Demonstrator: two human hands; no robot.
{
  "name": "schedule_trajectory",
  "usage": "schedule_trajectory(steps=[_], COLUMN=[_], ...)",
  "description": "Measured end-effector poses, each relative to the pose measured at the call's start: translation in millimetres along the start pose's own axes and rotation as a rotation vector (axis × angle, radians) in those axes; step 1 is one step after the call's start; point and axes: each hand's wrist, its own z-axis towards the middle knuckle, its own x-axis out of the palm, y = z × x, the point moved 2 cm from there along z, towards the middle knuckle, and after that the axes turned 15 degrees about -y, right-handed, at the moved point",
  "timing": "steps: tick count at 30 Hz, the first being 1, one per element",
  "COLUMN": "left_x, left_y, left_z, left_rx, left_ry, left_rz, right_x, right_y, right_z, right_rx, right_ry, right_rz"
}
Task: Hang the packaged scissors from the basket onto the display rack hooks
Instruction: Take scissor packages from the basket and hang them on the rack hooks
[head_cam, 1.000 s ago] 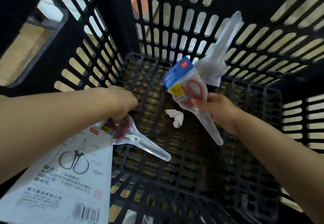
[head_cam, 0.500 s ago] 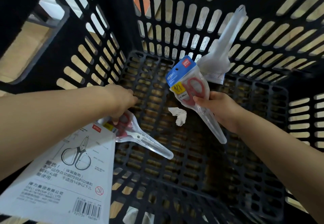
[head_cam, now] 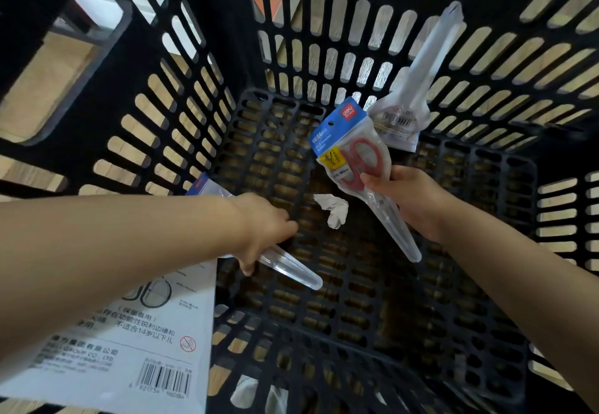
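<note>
Reaching into the black basket (head_cam: 194,95), I've got a pack in each hand. My right hand (head_cam: 408,199) grips a red scissors pack (head_cam: 351,160), blue header up at 12 o'clock, tip pointing toward 5. My left hand (head_cam: 262,232) curls round a second pack (head_cam: 291,267), its clear tip aimed at 4 o'clock. A third pack (head_cam: 411,95) leans on the far wall at 1 o'clock. A crumpled scrap (head_cam: 334,209) lies on the floor between my hands. A white card (head_cam: 129,348) sits at 7 o'clock.
</note>
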Motion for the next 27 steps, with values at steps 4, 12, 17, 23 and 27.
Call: schedule_trajectory(steps=[4,12,17,23,27], left_x=[4,-10,-26,-15,-14], left_y=[-1,-5,-26,3,21], left_z=[-2,1,3,-3,-6], left_rx=[0.063,0.107,0.275,0.34,0.13], left_ry=[-0.03,0.012,-0.148,-0.542,-0.632], left_rz=[0.22,0.248,0.39,0.469,0.148], right_x=[0,-1,-6,-8,-3], right_y=[-1,-2,3,3,3], right_z=[1,2,-1,-4,-4], right_rx=[-0.003,-0.004,-0.001,0.043,0.045], right_ry=[0.001,0.006,0.028,-0.003,-0.098], right_rz=[0.003,-0.01,0.01,0.127,0.086])
